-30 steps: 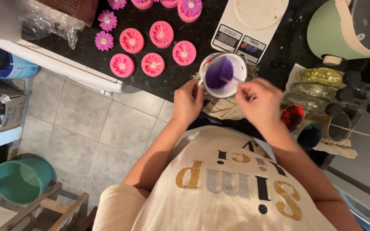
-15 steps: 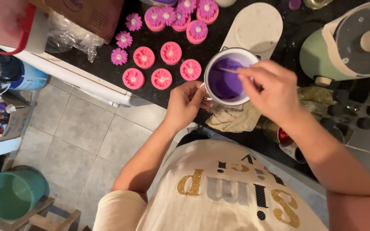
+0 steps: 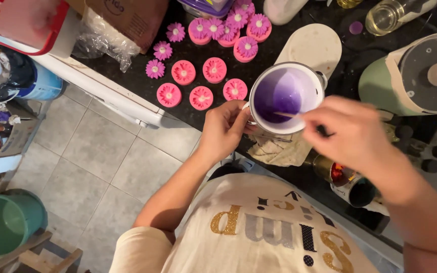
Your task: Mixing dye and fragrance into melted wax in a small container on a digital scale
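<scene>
Stirring purple liquid in the white pot [image 3: 285,98], near edge of the black counter [image 3: 127,71]. Left hand [image 3: 223,130] clasping the pot's side, right hand [image 3: 352,134] pinching a thin stick [image 3: 287,115]. Next, probably pouring: steady grip, slow tilt.

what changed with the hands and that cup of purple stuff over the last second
The right hand, which was off the cup's lower right side, has come over the white cup and now holds a thin stick dipped in the purple liquid. The left hand keeps its grip on the cup's side. The pink flower-topped pieces lie on the black counter as before.
</scene>
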